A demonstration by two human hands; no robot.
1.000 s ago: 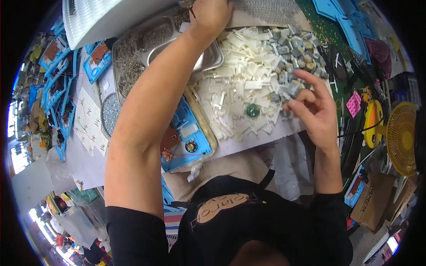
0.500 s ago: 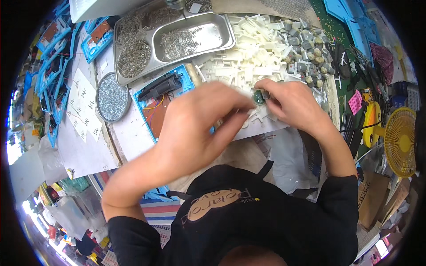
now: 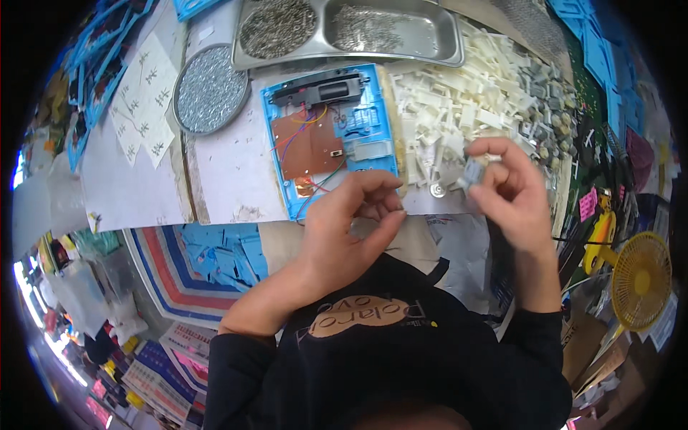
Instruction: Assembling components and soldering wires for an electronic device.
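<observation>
Small grey plastic part [image 3: 471, 172] pinched between thumb and fingertips of right hand [image 3: 510, 192], raised clear of the bench and turned toward the face, likely for a look at its orientation; it hangs above the near edge of the heap of white and grey plastic parts [image 3: 476, 100]; grip narrow, closed on the part. Left hand [image 3: 351, 229] curled loosely at the bench edge, fingers bent inward, thumb near fingertips; whether it holds anything small I cannot tell; it sits just below the open blue device shell [image 3: 331, 136], close enough to reach it. Shell lies face down with brown circuit board [image 3: 307, 147], coloured wires and a black module along the top exposed, so the inside is open to work on. A small round metal disc [image 3: 437, 190] lies on the paper between shell and heap. Behind: steel tray [image 3: 344, 29] with two wells of small metal bits; round lid of screws [image 3: 210, 87] to its left; all within arm's reach. Bench covered in white paper [image 3: 222, 172]; white moulded sprues [image 3: 147, 107] at left; blue panels stacked at far left and top right; yellow fan [image 3: 640, 281] at right; cluttered workshop floor below.
</observation>
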